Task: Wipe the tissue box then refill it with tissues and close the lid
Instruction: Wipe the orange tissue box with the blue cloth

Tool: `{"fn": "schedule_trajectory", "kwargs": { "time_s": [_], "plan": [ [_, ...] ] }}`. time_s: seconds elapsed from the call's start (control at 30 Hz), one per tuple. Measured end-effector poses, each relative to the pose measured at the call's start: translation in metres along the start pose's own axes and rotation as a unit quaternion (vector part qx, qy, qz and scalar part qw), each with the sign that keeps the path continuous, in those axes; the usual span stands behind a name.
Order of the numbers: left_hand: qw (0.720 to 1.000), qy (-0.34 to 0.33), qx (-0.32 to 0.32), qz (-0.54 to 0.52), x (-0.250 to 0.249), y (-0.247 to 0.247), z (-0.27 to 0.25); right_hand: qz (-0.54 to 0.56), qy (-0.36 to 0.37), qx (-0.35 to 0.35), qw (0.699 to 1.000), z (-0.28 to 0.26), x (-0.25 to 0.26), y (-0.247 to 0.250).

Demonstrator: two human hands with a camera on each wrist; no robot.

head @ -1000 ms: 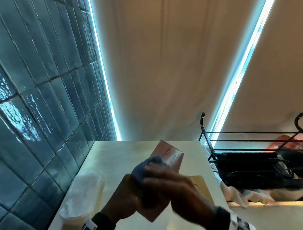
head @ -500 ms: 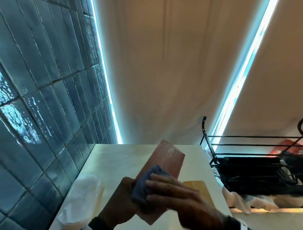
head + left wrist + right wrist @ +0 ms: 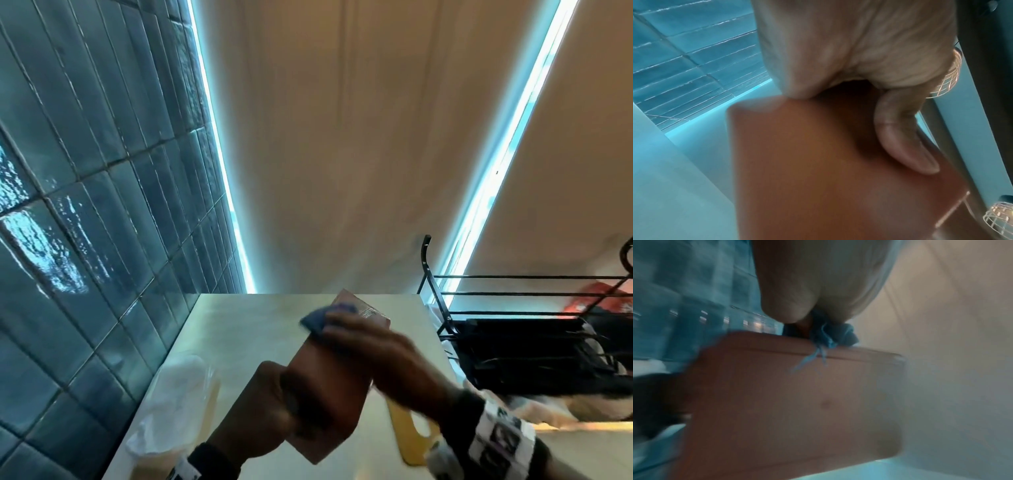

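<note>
Our left hand (image 3: 260,421) gripped the box (image 3: 329,387), tilted above the counter (image 3: 239,329); our right hand (image 3: 376,356) pressed a cloth (image 3: 313,320) near its top. Hard wiping could twist the box loose.

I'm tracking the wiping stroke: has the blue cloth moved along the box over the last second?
Yes. The blue cloth has slid up the brown tissue box to its far end, away from the left hand gripping the near end.
</note>
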State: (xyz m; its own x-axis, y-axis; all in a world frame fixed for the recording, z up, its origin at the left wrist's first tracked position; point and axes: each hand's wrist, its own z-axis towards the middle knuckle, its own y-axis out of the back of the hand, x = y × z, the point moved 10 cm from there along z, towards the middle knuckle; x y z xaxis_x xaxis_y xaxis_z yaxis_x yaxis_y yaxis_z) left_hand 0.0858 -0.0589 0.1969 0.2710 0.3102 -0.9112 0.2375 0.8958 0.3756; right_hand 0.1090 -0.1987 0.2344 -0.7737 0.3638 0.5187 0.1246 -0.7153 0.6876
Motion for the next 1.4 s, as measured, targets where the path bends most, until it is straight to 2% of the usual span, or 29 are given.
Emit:
{"fn": "schedule_trajectory", "kwargs": {
  "time_s": [0.07, 0.13, 0.2, 0.27, 0.3, 0.33, 0.37, 0.43, 0.5, 0.57, 0.6, 0.67, 0.73, 0.8, 0.87, 0.97, 1.0, 1.03, 1.07, 1.17, 1.23, 1.3, 1.4],
  "plan": [
    [1.0, 0.003, 0.013, -0.011, -0.003, -0.007, -0.001, -0.028, -0.099, -0.073, 0.992, 0.006, -0.049, 0.025],
    [1.0, -0.012, 0.007, -0.014, -0.012, -0.007, -0.001, -0.05, -0.135, -0.095, 0.985, 0.005, -0.059, 0.028],
    [1.0, -0.027, -0.008, -0.013, -0.017, -0.001, 0.001, -0.019, -0.06, -0.085, 0.994, 0.002, -0.015, 0.012],
    [0.999, -0.033, -0.011, -0.032, -0.017, 0.003, 0.003, 0.025, 0.036, -0.027, 0.999, -0.007, 0.045, -0.012],
    [0.999, -0.031, -0.018, -0.041, -0.014, 0.005, 0.004, 0.011, 0.083, 0.007, 0.996, -0.011, 0.065, -0.022],
    [0.999, -0.027, -0.024, -0.04, -0.012, 0.005, 0.004, -0.002, 0.109, 0.031, 0.994, -0.01, 0.071, -0.025],
    [0.999, -0.03, -0.026, -0.038, -0.011, 0.005, 0.005, -0.005, 0.104, 0.029, 0.994, -0.007, 0.063, -0.021],
    [0.999, -0.018, -0.019, -0.036, -0.008, 0.002, 0.005, -0.006, 0.028, -0.012, 1.0, 0.004, 0.02, 0.0],
    [0.999, -0.003, -0.011, -0.041, -0.002, 0.0, 0.006, -0.066, -0.089, -0.055, 0.992, 0.01, -0.03, 0.023],
    [0.999, 0.006, -0.009, -0.051, -0.001, 0.0, 0.005, -0.119, -0.14, -0.076, 0.98, 0.007, -0.046, 0.027],
    [0.998, 0.013, -0.016, -0.055, 0.0, 0.003, 0.006, -0.124, -0.127, -0.083, 0.981, 0.006, -0.036, 0.023],
    [0.998, 0.015, -0.03, -0.054, 0.0, 0.008, 0.008, -0.051, -0.067, -0.067, 0.994, -0.001, 0.006, 0.002],
    [0.998, -0.011, -0.032, -0.047, -0.01, 0.01, 0.007, -0.034, 0.059, -0.021, 0.997, -0.014, 0.06, -0.018],
    [0.997, -0.03, -0.02, -0.068, -0.017, 0.008, 0.004, -0.011, 0.128, 0.033, 0.991, -0.026, 0.075, -0.027],
    [0.997, -0.013, -0.016, -0.076, -0.009, 0.006, 0.003, -0.005, 0.093, 0.005, 0.996, -0.027, 0.048, -0.013],
    [0.997, 0.027, -0.016, -0.075, 0.008, 0.004, 0.002, -0.027, -0.065, -0.117, 0.991, -0.025, -0.014, 0.017],
    [0.997, 0.033, -0.014, -0.071, 0.011, 0.003, 0.003, -0.037, -0.096, -0.141, 0.985, -0.026, -0.023, 0.022],
    [0.997, 0.032, -0.015, -0.072, 0.008, 0.002, 0.003, -0.04, -0.09, -0.148, 0.984, -0.029, -0.019, 0.02],
    [0.996, 0.032, -0.023, -0.076, 0.007, 0.003, 0.003, -0.03, -0.052, -0.139, 0.988, -0.03, -0.004, 0.012],
    [0.997, 0.015, -0.037, -0.07, -0.001, 0.007, 0.002, 0.06, 0.075, -0.05, 0.994, -0.032, 0.055, -0.019],
    [0.997, -0.003, -0.028, -0.075, -0.01, 0.005, 0.001, 0.067, 0.11, -0.017, 0.992, -0.026, 0.067, -0.023],
    [0.996, -0.013, -0.022, -0.082, -0.018, 0.001, -0.002, 0.031, 0.087, -0.048, 0.995, -0.016, 0.051, -0.012],
    [0.996, 0.016, -0.048, -0.077, -0.017, 0.001, -0.005, -0.019, 0.015, -0.102, 0.994, -0.01, 0.004, 0.004]
  ]
}}
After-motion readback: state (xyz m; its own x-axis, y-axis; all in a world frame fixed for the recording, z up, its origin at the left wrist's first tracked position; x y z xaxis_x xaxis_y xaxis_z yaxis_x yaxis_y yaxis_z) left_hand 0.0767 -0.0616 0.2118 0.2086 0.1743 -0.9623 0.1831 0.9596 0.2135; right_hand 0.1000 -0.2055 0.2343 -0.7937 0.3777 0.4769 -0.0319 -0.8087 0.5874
